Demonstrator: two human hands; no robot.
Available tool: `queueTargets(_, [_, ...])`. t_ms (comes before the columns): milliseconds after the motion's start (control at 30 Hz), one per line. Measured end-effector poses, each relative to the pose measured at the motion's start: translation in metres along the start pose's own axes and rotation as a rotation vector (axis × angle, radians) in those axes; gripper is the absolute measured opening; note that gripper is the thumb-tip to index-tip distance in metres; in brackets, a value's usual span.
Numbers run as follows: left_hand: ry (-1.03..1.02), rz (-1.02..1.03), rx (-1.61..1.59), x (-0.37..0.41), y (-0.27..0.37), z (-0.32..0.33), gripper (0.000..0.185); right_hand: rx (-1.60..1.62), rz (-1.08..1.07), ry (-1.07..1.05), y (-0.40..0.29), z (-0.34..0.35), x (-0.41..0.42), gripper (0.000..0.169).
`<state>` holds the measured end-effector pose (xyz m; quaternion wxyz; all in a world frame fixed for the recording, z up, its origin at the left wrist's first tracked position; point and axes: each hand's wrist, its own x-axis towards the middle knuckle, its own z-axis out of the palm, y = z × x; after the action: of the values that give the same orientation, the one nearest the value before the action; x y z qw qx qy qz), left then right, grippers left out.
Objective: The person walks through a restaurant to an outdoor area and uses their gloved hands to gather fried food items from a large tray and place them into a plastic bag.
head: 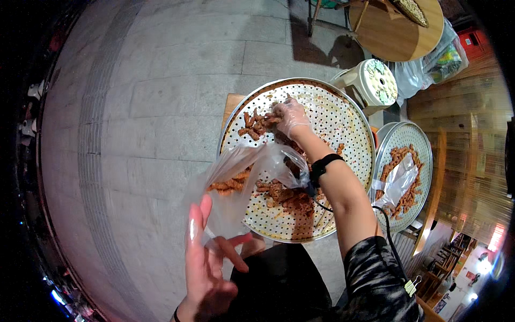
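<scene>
A round perforated metal tray (249,223) lies before me with dark reddish-brown cooked meat pieces (249,129) in separate clusters. My right hand (291,114), in a thin clear plastic glove, closes around several pieces at the tray's far middle. My bare left hand (211,257) is raised near the tray's close left edge. Its fingers are spread, and a thin clear plastic bag (229,205) hangs from them over the tray. More meat pieces (277,193) lie on the near half, partly hidden by the bag and my right forearm.
A second round perforated tray (422,205) to the right holds more meat pieces and a clear plastic sheet (402,179). Beyond stand a plastic stool (378,82) and a round wooden table (398,40). A black cable (387,225) runs beside my right arm. Paved ground (161,133) extends leftward.
</scene>
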<state>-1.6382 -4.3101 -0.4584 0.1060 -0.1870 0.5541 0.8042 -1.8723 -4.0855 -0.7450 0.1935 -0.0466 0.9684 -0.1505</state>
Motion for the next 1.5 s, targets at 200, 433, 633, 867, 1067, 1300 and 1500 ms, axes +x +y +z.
queueTargets(200, [-0.078, 0.087, 0.47, 0.032, -0.044, -0.02, 0.096, 0.292, -0.095, 0.079, 0.077, -0.029, -0.019, 0.046])
queueTargets(433, [0.052, -0.048, 0.389, 0.048, -0.029, 0.002, 0.148, 0.938, -0.372, -0.144, 0.044, -0.127, -0.128, 0.044])
queueTargets(633, [-0.014, 0.028, 0.51, 0.046, -0.037, -0.01, 0.138, 1.214, -0.6, -0.519, -0.067, -0.103, -0.151, 0.045])
queueTargets(867, [0.105, 0.044, 0.512, 0.047, -0.039, 0.004, 0.146, 0.858, -0.554, -0.323, -0.106, -0.02, -0.119, 0.057])
queueTargets(1067, [0.313, 0.025, 0.25, 0.025, -0.032, -0.013, 0.144, 1.119, -0.157, -0.347, -0.028, -0.123, -0.12, 0.041])
queueTargets(1300, [0.165, 0.281, 0.18, -0.03, 0.049, 0.014, 0.121, 0.069, -0.437, -0.185, -0.032, -0.046, -0.022, 0.054])
queueTargets(1500, [0.124, 0.383, 0.213, -0.025, 0.068, 0.015, 0.109, -0.279, -0.515, -0.269, -0.045, -0.01, -0.009, 0.047])
